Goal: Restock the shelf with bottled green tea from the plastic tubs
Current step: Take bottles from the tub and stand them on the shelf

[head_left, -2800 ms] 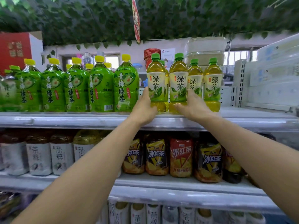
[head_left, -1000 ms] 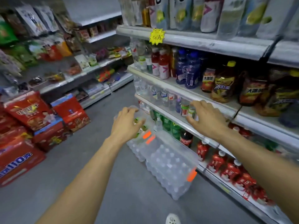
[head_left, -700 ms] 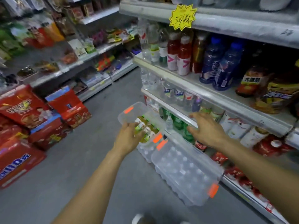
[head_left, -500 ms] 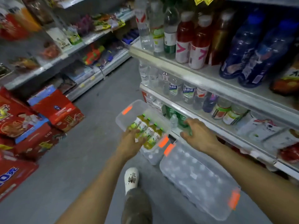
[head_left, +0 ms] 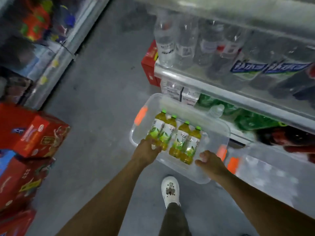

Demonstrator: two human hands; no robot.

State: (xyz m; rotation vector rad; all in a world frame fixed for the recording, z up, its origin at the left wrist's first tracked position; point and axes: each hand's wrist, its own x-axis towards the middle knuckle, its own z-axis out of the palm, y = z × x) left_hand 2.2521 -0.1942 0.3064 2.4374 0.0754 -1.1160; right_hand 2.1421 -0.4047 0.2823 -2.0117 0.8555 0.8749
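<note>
A clear plastic tub (head_left: 221, 132) with orange latches sits on the floor against the shelf base. Several green tea bottles (head_left: 185, 140) with green caps lie in it side by side, caps pointing away from me. My left hand (head_left: 146, 151) covers the bases of the left pair (head_left: 163, 132), thumb on one bottle and fingers curled around it. My right hand (head_left: 208, 161) hovers at the tub's near rim beside the base of the right pair, fingers loosely curled and holding nothing.
A second clear tub (head_left: 272, 176) lies to the right on the floor. The shelf edge (head_left: 221, 92) juts out above, holding water bottles (head_left: 165, 43). Green bottles (head_left: 247, 118) stand on the lowest shelf. Red cartons (head_left: 34, 132) are stacked at left. My white shoe (head_left: 170, 189) stands by the tub.
I have turned from the top shelf down to the floor tub. Both hands dropped into it, and the left one now lies on the left pair of bottles.
</note>
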